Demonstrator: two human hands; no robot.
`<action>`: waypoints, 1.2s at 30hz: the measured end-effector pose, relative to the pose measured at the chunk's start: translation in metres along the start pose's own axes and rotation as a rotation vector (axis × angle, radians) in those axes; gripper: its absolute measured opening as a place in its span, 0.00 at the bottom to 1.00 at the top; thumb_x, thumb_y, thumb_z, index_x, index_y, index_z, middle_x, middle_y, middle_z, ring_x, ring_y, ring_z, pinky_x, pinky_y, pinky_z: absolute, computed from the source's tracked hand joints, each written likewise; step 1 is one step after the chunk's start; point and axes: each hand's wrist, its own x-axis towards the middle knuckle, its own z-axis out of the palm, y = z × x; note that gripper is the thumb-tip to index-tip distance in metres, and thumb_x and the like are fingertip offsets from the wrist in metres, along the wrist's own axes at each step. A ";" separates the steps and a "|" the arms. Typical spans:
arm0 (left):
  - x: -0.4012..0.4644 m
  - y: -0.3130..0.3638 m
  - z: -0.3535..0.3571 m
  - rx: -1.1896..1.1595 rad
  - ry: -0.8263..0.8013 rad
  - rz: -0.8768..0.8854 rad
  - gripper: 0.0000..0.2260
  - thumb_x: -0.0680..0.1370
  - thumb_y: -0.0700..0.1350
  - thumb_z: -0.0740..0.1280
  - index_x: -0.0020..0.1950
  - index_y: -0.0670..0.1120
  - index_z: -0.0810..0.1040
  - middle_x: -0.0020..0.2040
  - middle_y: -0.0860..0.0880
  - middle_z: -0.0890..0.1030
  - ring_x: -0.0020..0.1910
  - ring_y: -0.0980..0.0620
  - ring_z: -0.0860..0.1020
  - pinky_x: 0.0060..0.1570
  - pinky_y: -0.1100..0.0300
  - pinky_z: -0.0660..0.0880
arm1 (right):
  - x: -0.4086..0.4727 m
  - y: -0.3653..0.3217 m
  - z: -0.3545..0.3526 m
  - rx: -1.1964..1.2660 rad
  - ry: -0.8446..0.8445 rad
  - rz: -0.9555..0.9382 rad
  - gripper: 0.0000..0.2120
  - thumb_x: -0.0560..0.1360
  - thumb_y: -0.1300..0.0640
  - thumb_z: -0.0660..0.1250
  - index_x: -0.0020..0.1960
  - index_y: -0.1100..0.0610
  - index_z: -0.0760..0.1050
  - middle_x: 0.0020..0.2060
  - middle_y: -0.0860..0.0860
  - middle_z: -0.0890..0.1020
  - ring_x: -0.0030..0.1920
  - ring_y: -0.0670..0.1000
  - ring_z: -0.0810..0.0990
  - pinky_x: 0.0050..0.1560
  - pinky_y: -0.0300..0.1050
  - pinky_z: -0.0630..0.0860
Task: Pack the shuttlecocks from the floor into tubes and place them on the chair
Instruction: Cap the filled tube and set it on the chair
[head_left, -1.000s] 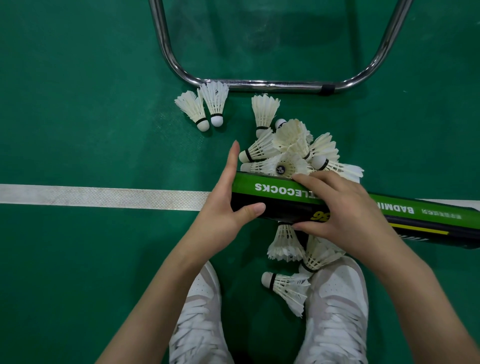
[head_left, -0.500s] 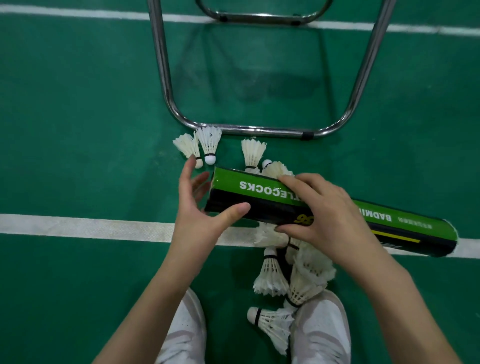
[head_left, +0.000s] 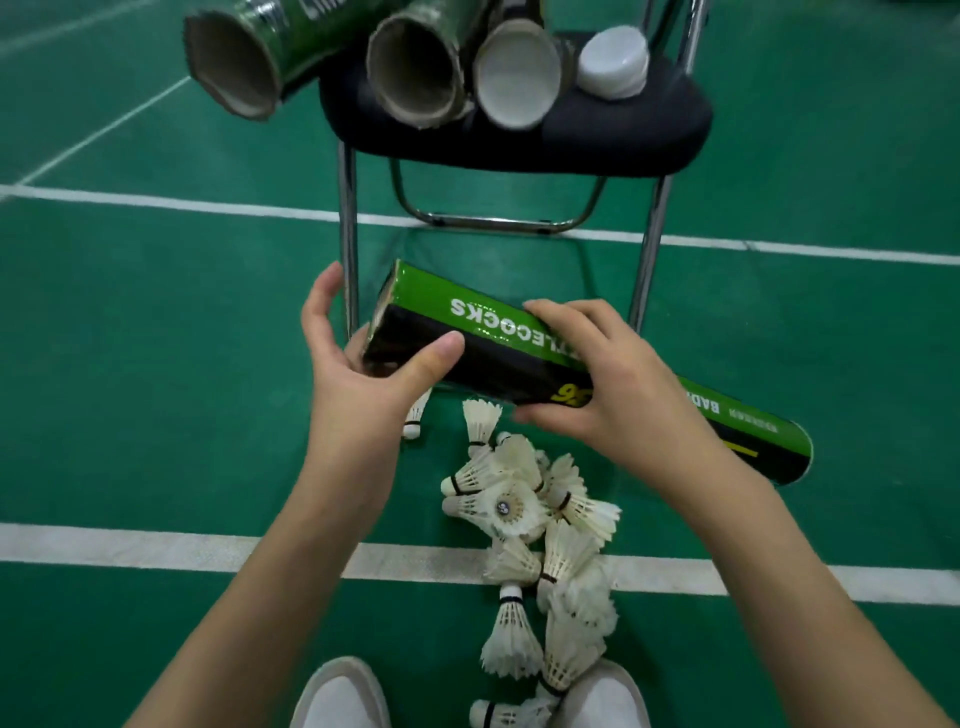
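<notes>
Tube (head_left: 498, 332), green and black, held in the air in front of the chair (head_left: 519, 135), below its seat edge and above the floor (head_left: 156, 364). Long axis runs from the upper left, near the chair's left front leg, down to the lower right; the left end sits higher than the right end, and the white lettering on the green band reads upside down to the wearer. Left hand (head_left: 358, 374) cups the left end, thumb pressed on the black side, fingers curved round the mouth. Right hand (head_left: 618, 389) grips the tube near its middle, fingers curled over the green band and thumb beneath. Shuttlecocks (head_left: 530, 525), white-feathered, lie heaped on the floor below the tube, nearer the wearer than the chair; the heap trails toward two white shoes (head_left: 343, 696) at the lower edge. One more shuttlecock (head_left: 415, 415) lies apart, just under the left hand, close to the chair's left front leg. Three further tubes (head_left: 415, 73) rest on the chair seat, open ends toward the camera and overhanging its front edge, the leftmost jutting well past the seat's left side. White caps (head_left: 613, 62) are stacked on the seat to the right of these tubes. Floor is green sports-court matting, crossed by white lines (head_left: 156, 551) before and behind the chair.
</notes>
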 end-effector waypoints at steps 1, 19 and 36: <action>0.001 0.011 0.002 0.005 -0.011 0.025 0.41 0.63 0.42 0.75 0.70 0.61 0.60 0.53 0.46 0.83 0.54 0.52 0.82 0.63 0.48 0.73 | 0.003 -0.005 -0.007 0.012 0.013 -0.003 0.38 0.64 0.45 0.74 0.70 0.47 0.62 0.60 0.47 0.69 0.57 0.50 0.71 0.60 0.50 0.69; 0.039 0.171 0.052 0.266 -0.152 0.431 0.41 0.62 0.43 0.81 0.66 0.64 0.62 0.62 0.45 0.76 0.56 0.51 0.80 0.56 0.58 0.77 | 0.063 -0.057 -0.117 0.154 0.098 -0.113 0.38 0.63 0.46 0.75 0.66 0.49 0.59 0.58 0.43 0.69 0.57 0.44 0.72 0.56 0.42 0.71; 0.134 0.237 0.138 0.681 -0.442 0.360 0.47 0.64 0.40 0.80 0.73 0.58 0.55 0.69 0.44 0.65 0.64 0.43 0.69 0.63 0.52 0.69 | 0.160 0.040 -0.148 0.069 0.124 0.100 0.23 0.70 0.54 0.72 0.61 0.57 0.70 0.58 0.52 0.74 0.57 0.51 0.73 0.57 0.43 0.70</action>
